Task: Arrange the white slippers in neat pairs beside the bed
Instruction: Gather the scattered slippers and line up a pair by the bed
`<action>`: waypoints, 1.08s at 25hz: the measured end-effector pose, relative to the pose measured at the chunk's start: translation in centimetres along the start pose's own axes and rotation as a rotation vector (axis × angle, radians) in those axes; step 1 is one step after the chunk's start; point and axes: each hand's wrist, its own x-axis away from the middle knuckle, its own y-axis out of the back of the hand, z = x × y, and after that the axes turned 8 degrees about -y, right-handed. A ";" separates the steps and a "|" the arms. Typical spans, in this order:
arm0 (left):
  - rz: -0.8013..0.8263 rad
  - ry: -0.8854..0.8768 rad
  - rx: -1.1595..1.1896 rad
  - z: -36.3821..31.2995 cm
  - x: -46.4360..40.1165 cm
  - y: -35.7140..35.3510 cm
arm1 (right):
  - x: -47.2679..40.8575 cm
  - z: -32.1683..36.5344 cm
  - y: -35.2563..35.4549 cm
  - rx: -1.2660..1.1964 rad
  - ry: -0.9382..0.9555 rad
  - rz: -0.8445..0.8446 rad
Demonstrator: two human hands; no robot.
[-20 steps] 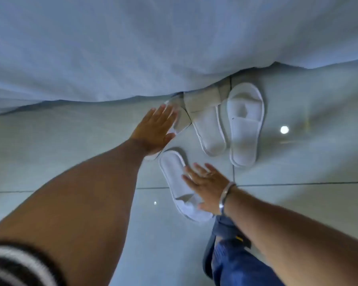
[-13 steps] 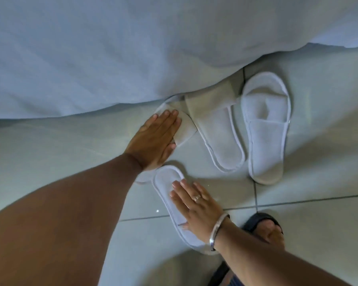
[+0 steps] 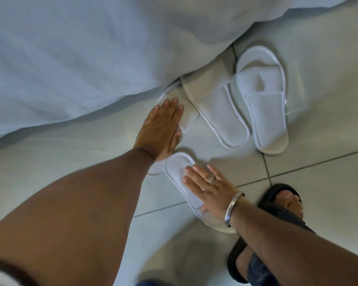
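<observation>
Overhead, bedsheet (image 3: 81, 58) covers slipper toes (image 3: 205, 83) — black sandal (image 3: 277, 203) nearby.

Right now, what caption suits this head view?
Both hands, left and right, press flat on white slippers beside the bed sheet.

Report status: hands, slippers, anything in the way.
Left hand flat on one slipper, right hand flat on another; no grip closed. Far pair set together by the bedsheet. Sheet overhangs two toes.
</observation>
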 end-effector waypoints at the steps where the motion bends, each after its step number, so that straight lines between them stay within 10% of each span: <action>1: 0.001 0.003 -0.003 -0.1 0.0 0.2 | 0.0 -0.2 0.4 0.006 -0.010 0.012; 12: 0.188 -0.174 -0.128 7.5 10.5 2.2 | -5.1 3.5 3.3 0.267 0.321 0.009; 16: 0.209 -0.112 -0.110 7.2 12.8 3.1 | -0.6 7.4 1.6 -0.183 -0.351 -0.347; 21: 0.166 -0.043 -0.082 6.3 13.8 2.8 | -0.6 9.9 -0.3 -0.560 -0.936 -0.074; 27: 0.214 -0.206 -0.069 5.8 13.9 1.9 | -3.7 8.7 -0.5 -0.297 -0.360 -0.210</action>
